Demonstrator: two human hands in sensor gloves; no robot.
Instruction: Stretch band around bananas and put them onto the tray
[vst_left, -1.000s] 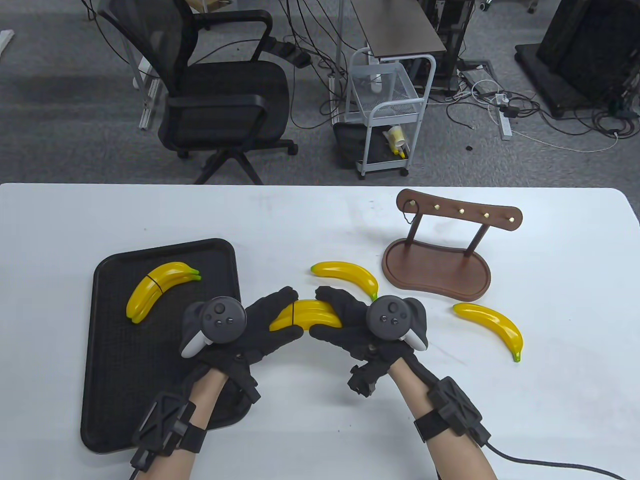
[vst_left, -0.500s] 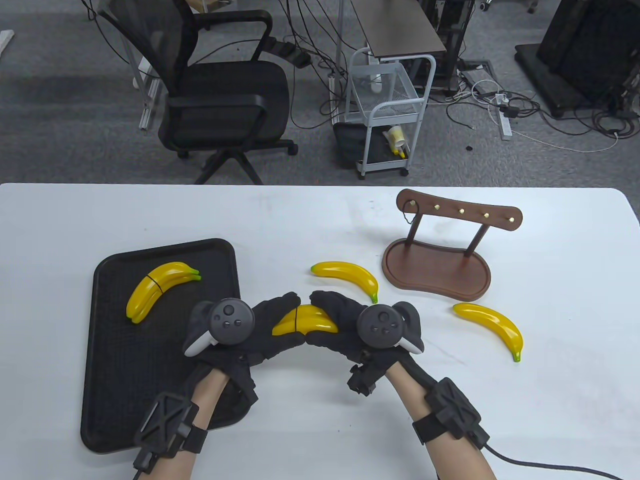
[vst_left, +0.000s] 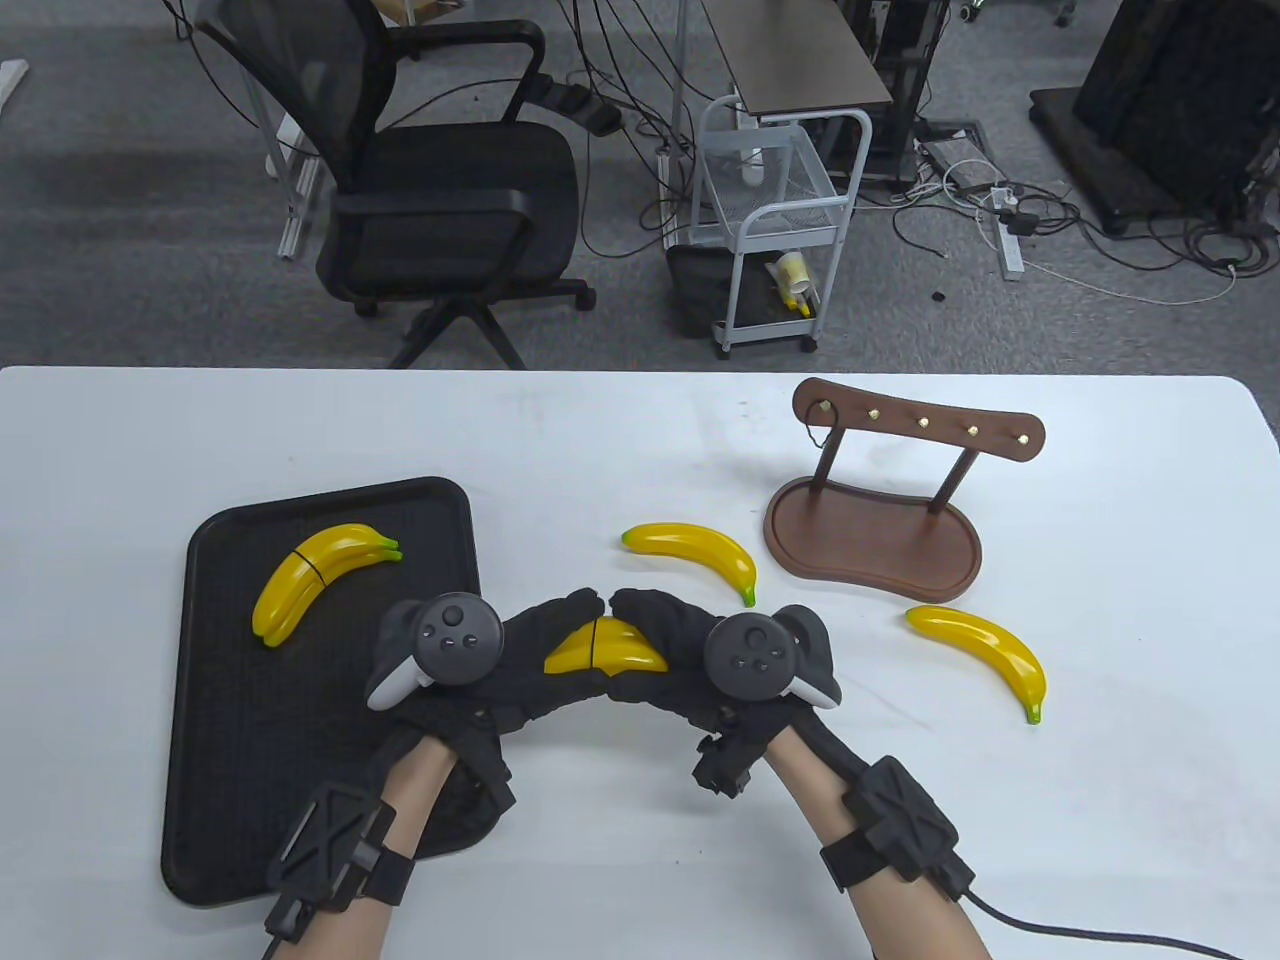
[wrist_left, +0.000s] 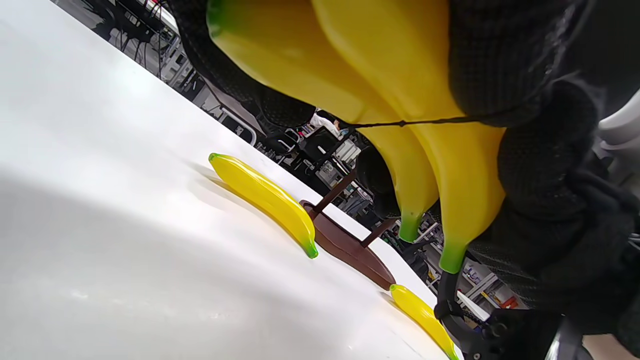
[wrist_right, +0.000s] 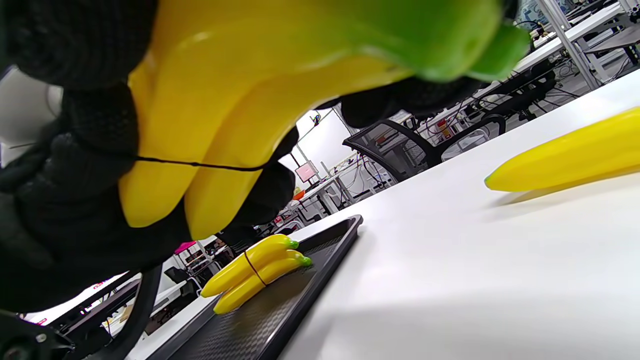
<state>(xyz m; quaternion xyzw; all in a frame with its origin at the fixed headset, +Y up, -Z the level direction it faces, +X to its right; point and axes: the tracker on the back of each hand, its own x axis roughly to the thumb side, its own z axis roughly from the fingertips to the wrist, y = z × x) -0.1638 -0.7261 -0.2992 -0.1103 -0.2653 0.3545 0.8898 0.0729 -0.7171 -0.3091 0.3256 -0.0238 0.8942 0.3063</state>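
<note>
Two yellow bananas (vst_left: 605, 650) lie side by side between my hands, lifted above the white table, with a thin black band (wrist_left: 425, 121) round their middle. My left hand (vst_left: 540, 650) grips their left end and my right hand (vst_left: 655, 640) grips their right, green-tipped end; the fingertips of both hands nearly meet above the pair. The band (wrist_right: 200, 164) also shows in the right wrist view. A banded pair of bananas (vst_left: 315, 580) lies on the black tray (vst_left: 230, 760) at the left. Two single bananas (vst_left: 695, 550) (vst_left: 985, 655) lie loose on the table.
A brown wooden hook stand (vst_left: 880, 490) stands at the right rear of the table, with a black band hanging from its left hook. Beyond the far table edge are an office chair (vst_left: 440, 190) and a white cart (vst_left: 775, 220).
Both hands have closed in on each other around the pair of bananas, so less yellow shows between them. The band now sits at the middle of the pair.
</note>
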